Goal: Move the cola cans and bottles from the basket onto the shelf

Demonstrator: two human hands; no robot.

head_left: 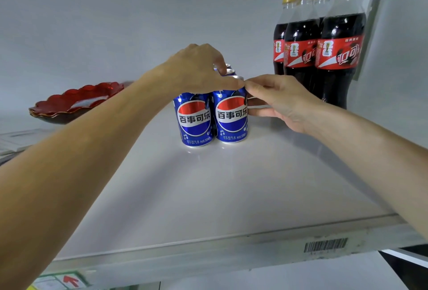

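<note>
Back cans [228,69]: only their silver tops show behind the left hand [196,67].
Front can tops: the left hand covers them.
Back cola bottles [281,35]: mostly hidden by the front bottles.
Right hand [280,102] fingers: tips tucked behind the right can [230,118].
Barcode sticker [325,244]: too blurry to read.
Red dish [76,102]: partly behind the left arm.

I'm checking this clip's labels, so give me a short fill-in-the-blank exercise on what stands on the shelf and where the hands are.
1. The two front cans on the shelf are coloured ____.
2. The cola bottles at the right have caps coloured ____.
3. The right hand touches the front can on the ____ side.
4. The left hand rests over the cans' ____.

Missing words: blue; yellow; right; tops
</note>
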